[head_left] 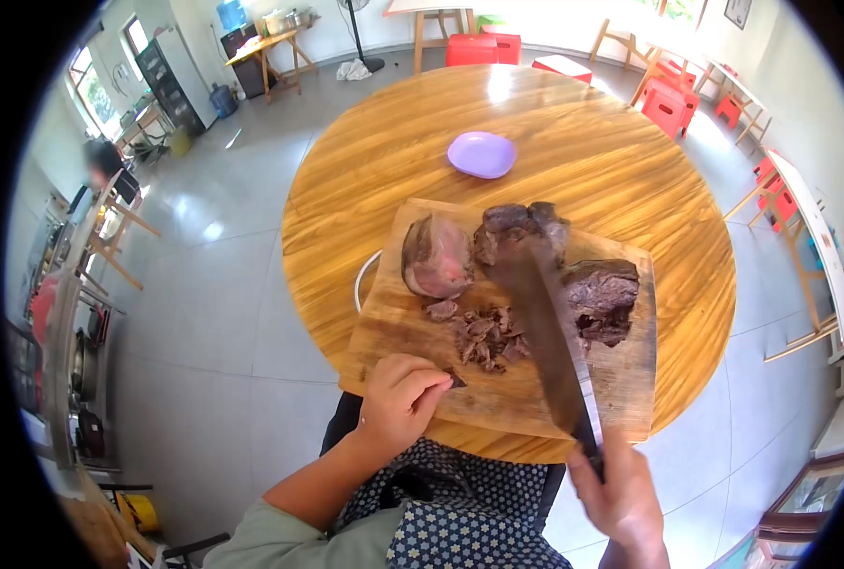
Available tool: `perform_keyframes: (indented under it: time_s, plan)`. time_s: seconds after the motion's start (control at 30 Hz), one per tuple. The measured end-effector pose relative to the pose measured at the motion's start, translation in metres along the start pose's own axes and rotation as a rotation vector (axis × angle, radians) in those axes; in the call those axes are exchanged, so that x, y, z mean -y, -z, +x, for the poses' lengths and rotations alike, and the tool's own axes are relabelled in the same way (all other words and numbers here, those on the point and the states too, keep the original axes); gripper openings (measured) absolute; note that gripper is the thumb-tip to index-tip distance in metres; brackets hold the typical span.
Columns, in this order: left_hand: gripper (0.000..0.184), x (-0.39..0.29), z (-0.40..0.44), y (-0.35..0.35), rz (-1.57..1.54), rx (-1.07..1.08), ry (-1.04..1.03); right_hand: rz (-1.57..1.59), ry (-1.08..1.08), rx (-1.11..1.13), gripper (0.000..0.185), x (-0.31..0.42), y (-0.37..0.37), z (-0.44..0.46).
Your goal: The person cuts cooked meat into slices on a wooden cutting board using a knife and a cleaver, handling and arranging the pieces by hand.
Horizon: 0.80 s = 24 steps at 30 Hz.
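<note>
My right hand (619,493) is wrapped round the black handle of a large kitchen knife (553,346), whose wide blade points away from me over the cutting board (398,332). Fingers closed, my left hand (403,400) rests at the board's near left edge and pinches a small dark piece of meat (456,379). Chopped meat (483,337) lies in a loose pile between the hand and the blade. Behind it sit a pinkish chunk of cooked meat (438,256) and a darker chunk (517,232), partly covered by the blade. Another dark chunk (604,292) lies right of the knife.
The board stands on a round wooden table (346,180), overhanging its near edge. A purple plate (482,155) is farther back. Red stools (668,102) and a white-topped table (811,237) stand to the right. A person (109,166) is at the far left.
</note>
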<state>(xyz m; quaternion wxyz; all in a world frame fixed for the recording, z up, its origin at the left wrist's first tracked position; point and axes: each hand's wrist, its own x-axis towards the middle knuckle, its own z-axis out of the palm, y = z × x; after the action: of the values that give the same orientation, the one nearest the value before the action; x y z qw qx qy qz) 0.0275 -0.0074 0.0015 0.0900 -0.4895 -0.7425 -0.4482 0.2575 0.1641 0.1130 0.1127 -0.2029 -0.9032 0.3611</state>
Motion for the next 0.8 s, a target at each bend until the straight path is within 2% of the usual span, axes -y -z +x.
perform_keyframes:
  time_s: [0.07,0.2,0.33,0.53,0.8]
  plan:
    - [0.015,0.000,0.000,0.000,-0.006,0.007,0.004,-0.072,-0.047,0.165,0.031,0.010,-0.008,0.003]
    - [0.019,-0.004,0.003,0.003,0.030,0.004,-0.040,-0.042,0.088,0.267,0.017,0.008,-0.026,0.001]
    - [0.019,0.003,-0.007,-0.001,0.039,0.004,-0.006,-0.072,0.012,0.373,0.018,0.018,-0.026,0.001]
    - [0.020,0.000,-0.004,-0.001,0.020,-0.021,0.000,-0.045,0.063,0.291,0.021,0.019,-0.026,0.004]
    - [0.019,0.004,-0.004,-0.001,0.018,-0.018,-0.018,-0.062,0.036,0.331,0.023,0.020,-0.027,0.003]
